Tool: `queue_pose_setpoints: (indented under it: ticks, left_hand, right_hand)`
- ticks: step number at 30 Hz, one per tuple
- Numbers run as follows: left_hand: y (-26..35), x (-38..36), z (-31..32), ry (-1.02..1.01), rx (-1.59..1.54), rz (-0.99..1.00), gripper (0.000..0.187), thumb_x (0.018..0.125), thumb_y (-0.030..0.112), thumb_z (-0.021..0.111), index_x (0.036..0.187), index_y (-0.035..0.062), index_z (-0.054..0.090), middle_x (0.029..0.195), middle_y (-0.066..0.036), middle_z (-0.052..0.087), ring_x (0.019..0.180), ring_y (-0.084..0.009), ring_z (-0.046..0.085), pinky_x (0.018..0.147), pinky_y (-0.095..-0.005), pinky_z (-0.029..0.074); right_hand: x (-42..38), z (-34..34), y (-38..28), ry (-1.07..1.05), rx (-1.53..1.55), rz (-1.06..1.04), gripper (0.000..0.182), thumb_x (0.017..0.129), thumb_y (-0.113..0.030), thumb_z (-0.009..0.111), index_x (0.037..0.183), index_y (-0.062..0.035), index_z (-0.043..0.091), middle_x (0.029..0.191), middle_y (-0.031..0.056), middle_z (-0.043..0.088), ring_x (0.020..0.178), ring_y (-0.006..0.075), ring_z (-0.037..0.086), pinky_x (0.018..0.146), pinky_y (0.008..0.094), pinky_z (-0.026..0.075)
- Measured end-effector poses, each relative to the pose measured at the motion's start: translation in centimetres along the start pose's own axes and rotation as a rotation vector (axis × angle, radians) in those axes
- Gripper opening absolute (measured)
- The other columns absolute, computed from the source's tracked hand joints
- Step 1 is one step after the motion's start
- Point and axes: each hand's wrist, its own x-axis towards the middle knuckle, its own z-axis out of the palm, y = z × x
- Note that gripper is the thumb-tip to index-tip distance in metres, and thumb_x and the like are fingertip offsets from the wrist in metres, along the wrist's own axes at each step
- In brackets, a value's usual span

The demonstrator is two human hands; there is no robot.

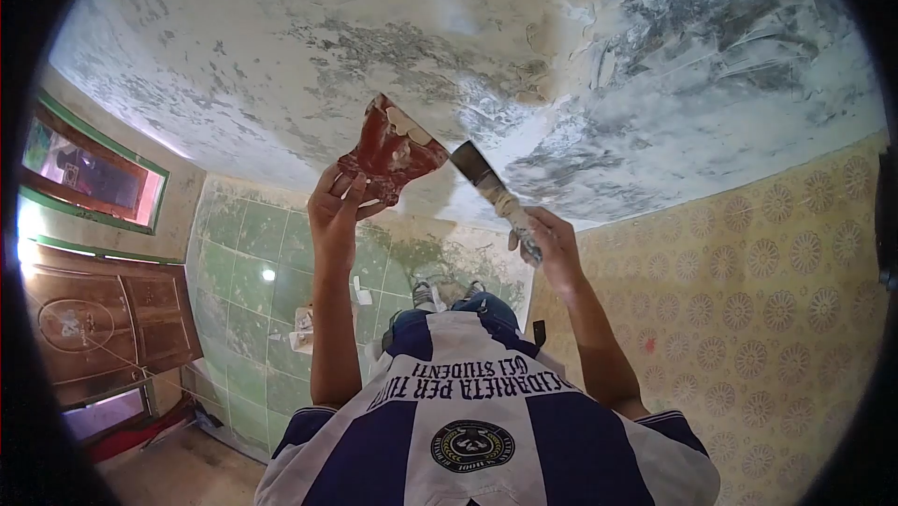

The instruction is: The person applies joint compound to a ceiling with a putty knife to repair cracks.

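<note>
My left hand (339,207) grips a red plastic putty spreader (398,152) by its narrow end, and whitish putty (408,126) lies along its wide edge. In my right hand (554,249) is a putty knife (493,190), its handle crusted with pale filler and its dark metal blade pointing up and left. The blade tip is right by the spreader's right corner. Both tools are held up in front of a wall (281,66) with patchy white and grey plaster.
Patterned yellow wallpaper (748,291) covers the wall on the right. Dusty green tiles (253,272) make up the floor, where a small box-like item (302,328) lies. A wooden door (103,324) and a green-framed window (94,165) are at left.
</note>
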Motion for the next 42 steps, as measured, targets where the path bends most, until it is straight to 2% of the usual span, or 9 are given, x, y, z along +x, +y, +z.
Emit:
queue_pose_setpoints:
  ticks: [5, 13, 21, 27, 31, 33, 36, 39, 42]
  left_hand:
    - [-0.4, -0.3, 0.5, -0.073, -0.027, 0.025, 0.034, 0.095, 0.002, 0.058, 0.128, -0.0036, 0.049, 0.115, -0.014, 0.066, 0.095, -0.0217, 0.069, 0.078, -0.0363, 0.063]
    - [-0.9, -1.1, 1.4, -0.191, 0.058, 0.147, 0.029, 0.097, -0.002, 0.052, 0.126, -0.0062, 0.05, 0.116, -0.017, 0.065, 0.104, -0.0222, 0.066, 0.085, -0.0356, 0.061]
    - [-0.1, -1.0, 1.7, -0.131, 0.593, 0.398, 0.026, 0.092, -0.008, 0.054, 0.117, -0.0025, 0.061, 0.104, -0.017, 0.071, 0.096, -0.0221, 0.07, 0.081, -0.0313, 0.055]
    - [0.1, -0.9, 2.0, -0.113, 0.676, 0.383, 0.025, 0.092, -0.007, 0.055, 0.114, -0.0013, 0.063, 0.103, -0.018, 0.071, 0.095, -0.0214, 0.07, 0.079, -0.0316, 0.055]
    - [-2.3, 0.1, 1.7, -0.129, 0.523, 0.387, 0.024, 0.095, -0.003, 0.055, 0.118, -0.003, 0.06, 0.106, -0.016, 0.07, 0.096, -0.0202, 0.069, 0.078, -0.0313, 0.056]
    - [-2.6, -0.1, 2.2, -0.075, 0.133, 0.171, 0.027, 0.097, 0.002, 0.055, 0.123, -0.0043, 0.054, 0.11, -0.016, 0.068, 0.096, -0.0198, 0.068, 0.079, -0.0324, 0.059]
    - [-3.2, 0.5, 2.5, -0.096, 0.093, 0.087, 0.03, 0.097, 0.004, 0.055, 0.126, -0.0037, 0.05, 0.112, -0.015, 0.066, 0.096, -0.0205, 0.068, 0.08, -0.0354, 0.062]
    - [-3.8, 0.8, 3.5, -0.095, 0.037, 0.0, 0.03, 0.097, 0.004, 0.057, 0.126, -0.0029, 0.051, 0.11, -0.015, 0.067, 0.096, -0.0206, 0.068, 0.079, -0.0368, 0.062]
    - [-5.3, 1.1, 3.5, -0.119, -0.002, -0.027, 0.031, 0.096, 0.005, 0.058, 0.126, -0.0025, 0.051, 0.109, -0.014, 0.067, 0.094, -0.0202, 0.068, 0.078, -0.0363, 0.062]
  right_hand:
    - [0.1, 1.0, 1.3, -0.014, 0.017, 0.069, 0.029, 0.104, -0.019, 0.047, 0.119, 0.0018, 0.061, 0.075, 0.002, 0.063, 0.053, 0.0022, 0.04, 0.048, 0.0203, 0.035]
    - [0.2, 2.4, 0.8, -0.006, 0.089, 0.091, 0.031, 0.104, -0.022, 0.048, 0.12, 0.0012, 0.061, 0.075, 0.002, 0.062, 0.052, 0.0018, 0.039, 0.047, 0.0204, 0.033]
    - [0.9, 3.0, -0.4, -0.039, 0.132, 0.018, 0.032, 0.103, -0.025, 0.046, 0.117, 0.0012, 0.059, 0.075, 0.006, 0.063, 0.054, 0.0066, 0.047, 0.049, 0.0223, 0.037]
    - [1.1, 3.0, -0.8, -0.043, 0.307, 0.004, 0.033, 0.103, -0.023, 0.046, 0.12, 0.002, 0.059, 0.077, 0.0066, 0.063, 0.052, 0.0069, 0.045, 0.048, 0.0228, 0.036]
    - [1.0, 2.2, -1.4, -0.072, 0.434, -0.056, 0.04, 0.098, -0.033, 0.052, 0.118, 0.0009, 0.056, 0.082, 0.0088, 0.062, 0.055, 0.0094, 0.049, 0.048, 0.0233, 0.038]
    - [0.9, 1.8, -1.3, -0.043, 0.446, -0.095, 0.041, 0.097, -0.035, 0.052, 0.117, 0.001, 0.056, 0.084, 0.0091, 0.061, 0.055, 0.0098, 0.049, 0.047, 0.0231, 0.038]
    - [1.0, 0.4, -1.6, -0.014, 0.455, -0.126, 0.041, 0.097, -0.034, 0.055, 0.118, 0.0014, 0.056, 0.087, 0.0084, 0.061, 0.055, 0.0095, 0.05, 0.047, 0.0224, 0.038]
    - [0.9, -1.3, -2.1, -0.027, 0.52, -0.146, 0.03, 0.095, -0.018, 0.061, 0.116, 0.0029, 0.059, 0.086, 0.0049, 0.062, 0.06, 0.0071, 0.05, 0.05, 0.0224, 0.04]
    - [1.5, -3.3, -3.1, 0.097, 0.194, -0.057, 0.038, 0.087, -0.012, 0.072, 0.119, 0.0016, 0.058, 0.088, 0.0033, 0.063, 0.065, 0.0056, 0.052, 0.054, 0.0207, 0.042]
